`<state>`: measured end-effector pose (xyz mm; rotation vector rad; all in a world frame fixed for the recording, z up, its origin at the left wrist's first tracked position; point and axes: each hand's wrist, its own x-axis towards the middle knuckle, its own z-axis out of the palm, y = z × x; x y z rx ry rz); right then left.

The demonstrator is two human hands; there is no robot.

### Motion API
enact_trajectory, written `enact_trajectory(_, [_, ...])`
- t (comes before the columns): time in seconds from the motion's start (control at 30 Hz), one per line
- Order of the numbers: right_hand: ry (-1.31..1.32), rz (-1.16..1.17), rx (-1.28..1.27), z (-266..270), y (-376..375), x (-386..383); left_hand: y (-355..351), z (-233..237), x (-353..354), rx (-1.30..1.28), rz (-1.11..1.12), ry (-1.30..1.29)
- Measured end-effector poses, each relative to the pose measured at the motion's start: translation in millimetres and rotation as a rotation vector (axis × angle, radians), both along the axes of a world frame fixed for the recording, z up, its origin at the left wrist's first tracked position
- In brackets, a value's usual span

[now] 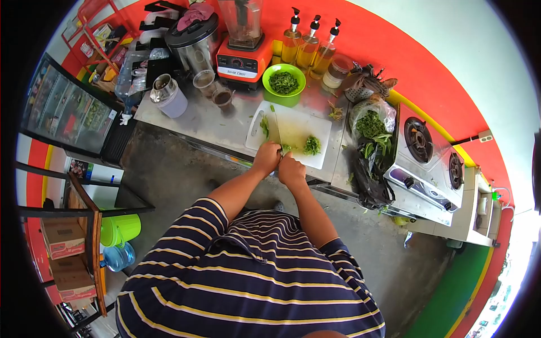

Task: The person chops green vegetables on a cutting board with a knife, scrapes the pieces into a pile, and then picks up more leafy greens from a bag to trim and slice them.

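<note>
Our left hand (268, 159) and right hand (292, 171) curl together at the near end of the knife (278, 128); we cannot tell which grips it. Right of it, chopped greens (311, 146) sit on the cutting board (305, 120) atop the counter (225, 130).

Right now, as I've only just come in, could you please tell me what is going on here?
A person in a striped shirt has their left hand and right hand together at the near edge of a white cutting board. A knife reaches away from between them; which hand grips it is unclear. A pile of cut greens lies on the board's right, loose leaves on its left. Behind it, a green bowl holds more chopped greens.
</note>
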<state>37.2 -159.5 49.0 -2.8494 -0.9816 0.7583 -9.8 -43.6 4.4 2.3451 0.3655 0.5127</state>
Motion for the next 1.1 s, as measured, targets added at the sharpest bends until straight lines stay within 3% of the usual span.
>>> enact_trajectory(0.13, [-0.042,-0.025,0.034,-0.2,-6.1,-11.4,4.5,-3.3,-1.3,0.008,0.066,0.025])
enact_trajectory(0.2, [0.069,-0.088,0.019,-0.6,-7.8,-12.8,7.7,-7.7,4.9,-0.160,0.149,0.123])
enact_trajectory(0.3, [0.062,-0.051,0.056,1.6,-4.8,-3.1,16.4,-15.4,9.3,-0.268,0.114,0.125])
enact_trajectory(0.43, [0.090,0.016,-0.011,10.1,-5.8,10.4,17.3,-16.8,9.4,-0.224,0.110,0.110])
enact_trajectory(0.6, [0.072,-0.077,0.003,1.7,-10.5,-14.6,21.3,-25.7,10.9,-0.312,0.132,0.153])
enact_trajectory(0.73, [0.099,-0.066,0.034,14.9,-10.0,-1.2,15.0,-18.1,3.7,-0.193,0.099,0.175])
enact_trajectory(0.8, [0.176,-0.049,-0.022,28.0,-9.1,5.7,10.2,-12.1,-0.5,-0.024,0.099,0.050])
enact_trajectory(1.1, [0.117,-0.088,0.036,12.1,-4.8,-12.6,1.8,0.2,-9.4,-0.047,0.072,-0.010])
